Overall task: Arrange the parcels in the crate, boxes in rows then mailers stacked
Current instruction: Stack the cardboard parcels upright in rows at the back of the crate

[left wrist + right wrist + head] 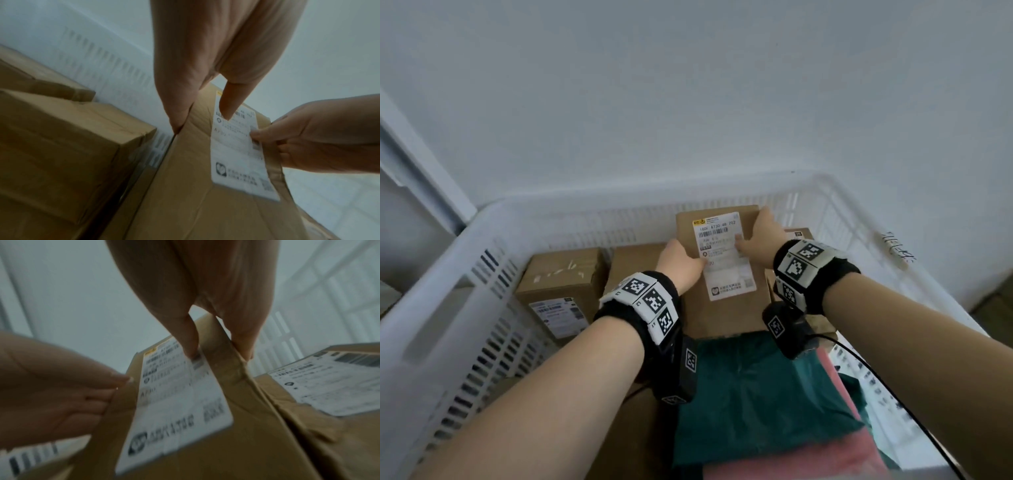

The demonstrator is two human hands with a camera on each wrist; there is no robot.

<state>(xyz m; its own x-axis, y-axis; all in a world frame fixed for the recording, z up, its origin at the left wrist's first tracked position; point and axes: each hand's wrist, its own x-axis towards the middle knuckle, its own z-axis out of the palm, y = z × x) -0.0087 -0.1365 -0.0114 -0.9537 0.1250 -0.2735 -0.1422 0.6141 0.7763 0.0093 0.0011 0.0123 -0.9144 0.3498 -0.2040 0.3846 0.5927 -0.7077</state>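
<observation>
Our hands clamp one cardboard box (722,274) from both sides at frame centre: the left hand (681,263) grips its left edge, thumb on the white shipping label (726,257), and the right hand (760,240) grips its right edge, thumb on the label too. The box sits above others inside the white crate (482,246). Left of it lie two more boxes (561,284); another labelled box (329,382) lies at right. A green mailer (756,394) and a pink mailer (808,459) lie lower centre.
</observation>
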